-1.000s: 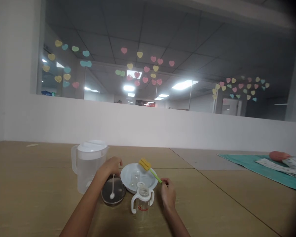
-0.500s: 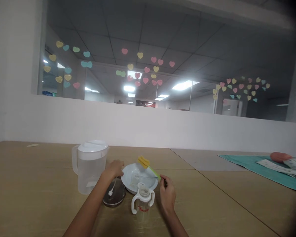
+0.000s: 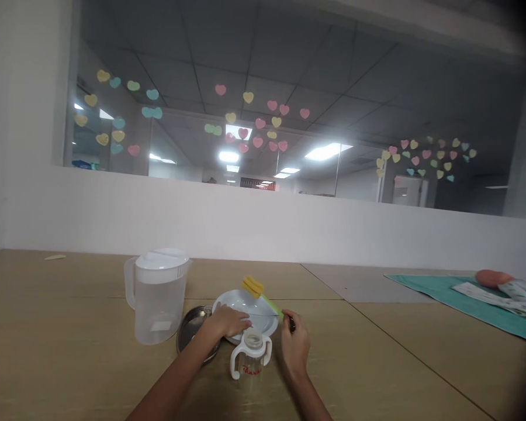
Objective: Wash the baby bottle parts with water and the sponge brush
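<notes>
My right hand is closed round the handle end of a bottle brush with a yellow sponge head and green stem. The brush slants over a white bowl, its head at the far rim. My left hand reaches palm down over the bowl's left side, fingers stretched to the right with nothing visible in them. It covers part of the bowl's inside. Just in front of the bowl stands a clear baby bottle, with two white handles, red lettering and an uncovered mouth.
A round metal dish lies left of the bowl, partly behind my left forearm. A lidded clear pitcher stands farther left. At the right, a teal cloth carries a patterned cloth and an orange-pink item. A wall with a window rises behind the table.
My left hand has moved right and nearer, from the bowl's left rim to over the bowl, now hiding the clear piece inside. My right hand and the brush stay nearly in place.
</notes>
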`<state>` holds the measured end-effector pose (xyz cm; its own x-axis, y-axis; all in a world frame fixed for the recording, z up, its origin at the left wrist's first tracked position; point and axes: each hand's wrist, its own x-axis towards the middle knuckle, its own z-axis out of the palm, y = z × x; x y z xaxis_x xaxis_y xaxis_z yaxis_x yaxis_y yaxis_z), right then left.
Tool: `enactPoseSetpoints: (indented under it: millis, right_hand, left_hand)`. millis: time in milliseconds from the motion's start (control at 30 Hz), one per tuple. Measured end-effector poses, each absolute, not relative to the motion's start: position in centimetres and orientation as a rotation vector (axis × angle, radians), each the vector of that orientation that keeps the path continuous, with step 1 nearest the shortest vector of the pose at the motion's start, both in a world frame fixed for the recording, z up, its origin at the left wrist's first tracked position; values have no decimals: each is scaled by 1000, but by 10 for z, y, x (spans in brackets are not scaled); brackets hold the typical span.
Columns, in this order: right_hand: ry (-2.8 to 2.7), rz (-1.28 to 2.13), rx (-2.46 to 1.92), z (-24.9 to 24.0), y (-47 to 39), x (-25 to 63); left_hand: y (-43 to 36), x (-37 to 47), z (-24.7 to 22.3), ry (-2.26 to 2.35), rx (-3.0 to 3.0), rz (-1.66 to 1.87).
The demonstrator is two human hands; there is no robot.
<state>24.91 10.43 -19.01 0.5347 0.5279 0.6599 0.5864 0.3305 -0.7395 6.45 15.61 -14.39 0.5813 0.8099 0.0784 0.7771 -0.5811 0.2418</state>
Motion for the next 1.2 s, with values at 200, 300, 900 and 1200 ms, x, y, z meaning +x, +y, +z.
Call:
enactPoseSetpoints:
  millis: [200,300,900,1200]
  right_hand:
    - [-1020,-20,-1339,-189,104,251]
    - [-924,49,-1381,-190,105,254]
    - [-731,251,-1225,-188,106,257]
    - [-638,360,-1135,-193,112,261]
  left_hand:
    - [154,56,-124,1330,2636,400]
    - [152,48,-108,1293,2618,556]
    - [141,34,-81,894,2368,892]
    - [139,30,-75,824,2386,983]
